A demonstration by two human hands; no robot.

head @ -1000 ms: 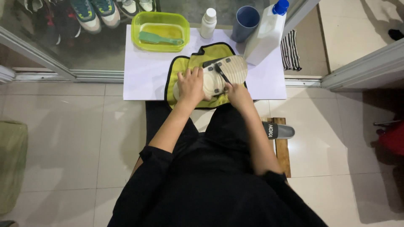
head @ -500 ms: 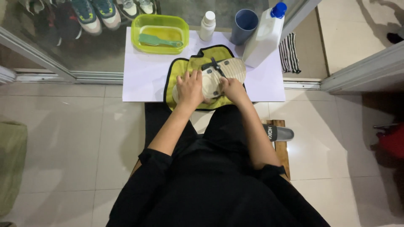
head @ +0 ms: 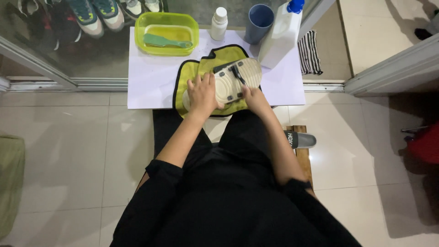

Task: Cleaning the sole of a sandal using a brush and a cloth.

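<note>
A shoe [head: 233, 81] lies sole-up on a yellow-green cloth with black edging [head: 206, 68], which rests on a white sheet [head: 151, 82]. My left hand [head: 202, 93] presses down on the near end of the shoe and holds it. In my right hand [head: 252, 97] is a dark thin tool [head: 238, 74] whose tip rests on the pale ribbed sole.
A yellow-green tub [head: 167, 33] with a green brush [head: 164, 42] sits at the back left. Behind the shoe stand a small white bottle [head: 219, 23], a blue cup [head: 258, 23] and a large white jug with blue cap [head: 281, 34]. A slipper [head: 299, 138] lies on the tiles.
The tool in my right hand has shifted slightly along the sole. My left hand stays on the shoe.
</note>
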